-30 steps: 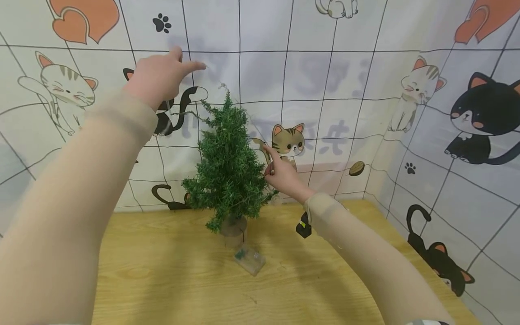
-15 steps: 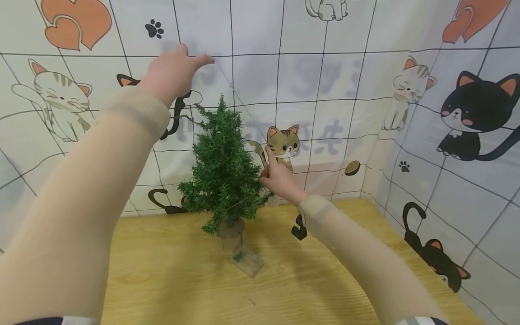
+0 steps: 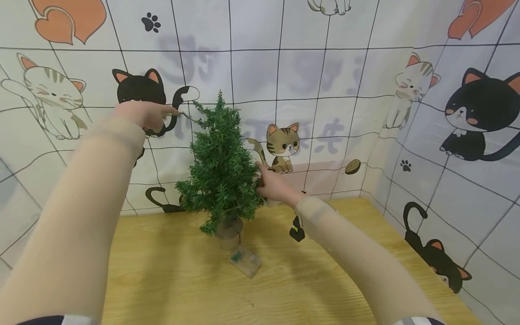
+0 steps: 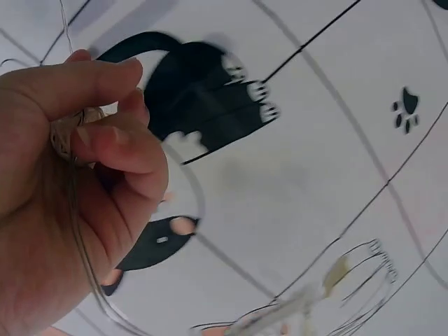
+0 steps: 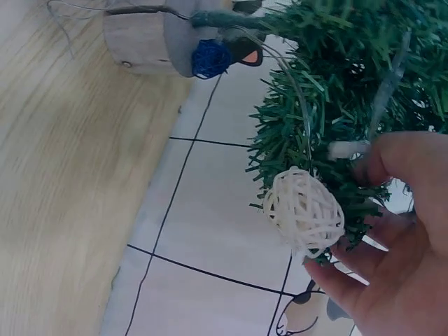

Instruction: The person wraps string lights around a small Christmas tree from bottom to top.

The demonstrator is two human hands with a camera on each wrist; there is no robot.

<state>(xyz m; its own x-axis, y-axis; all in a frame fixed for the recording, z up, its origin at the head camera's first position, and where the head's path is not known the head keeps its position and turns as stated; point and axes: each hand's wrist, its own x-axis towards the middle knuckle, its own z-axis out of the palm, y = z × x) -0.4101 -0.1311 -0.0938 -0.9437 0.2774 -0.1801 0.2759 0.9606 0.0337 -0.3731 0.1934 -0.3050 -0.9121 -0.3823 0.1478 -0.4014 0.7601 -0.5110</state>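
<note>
A small green artificial Christmas tree (image 3: 221, 167) stands on its round base (image 3: 229, 232). Left of its upper branches, my left hand (image 3: 144, 115) curls its fingers round string lights; the left wrist view shows a pale woven ball (image 4: 66, 133) and clear wire (image 4: 87, 266) within that grip. At the tree's right side, my right hand (image 3: 278, 185) has thumb and fingers about a branch and part of the same kind of wire. Beside those fingers hangs a white woven ball (image 5: 304, 212). A blue woven ball (image 5: 211, 58) sits by the base. The tree's far side is hidden.
A clear flat box (image 3: 245, 262) lies on the wooden table (image 3: 183, 280) before the base. A small black object (image 3: 297, 230) shows beside my right sleeve. A sheet printed with cats (image 3: 313, 81) covers the wall behind the tree.
My left hand has come down and left from above the treetop to its upper branches. The wire seen stretched between the hands no longer shows there. My right hand has shifted slightly lower.
</note>
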